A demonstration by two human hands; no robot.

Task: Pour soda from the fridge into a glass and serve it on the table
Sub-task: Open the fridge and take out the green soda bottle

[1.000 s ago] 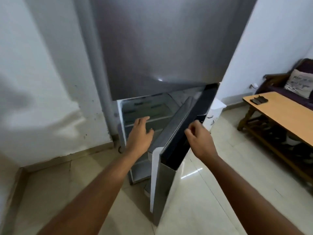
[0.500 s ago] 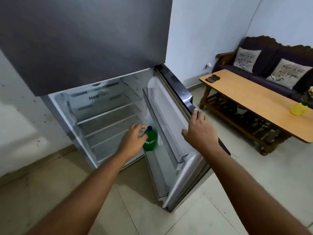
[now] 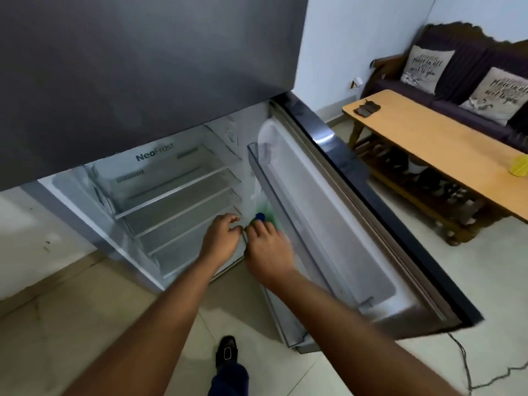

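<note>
A green soda bottle (image 3: 264, 220) with a blue cap is seen low in the open fridge (image 3: 177, 195), beside the door's rack. The right hand (image 3: 268, 250) is laid over it; whether it is gripped cannot be told. The left hand (image 3: 221, 240) is loosely curled alongside. "NeoFrost" is printed inside, above bare shelves. A wooden worktop (image 3: 428, 138) is placed well apart.

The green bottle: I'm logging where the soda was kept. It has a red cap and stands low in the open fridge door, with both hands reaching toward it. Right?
Not quite: the cap is blue, not red, as the head view shows. The rest holds: the green bottle stands low in the open fridge door, and the left hand and right hand both reach toward it.
</note>
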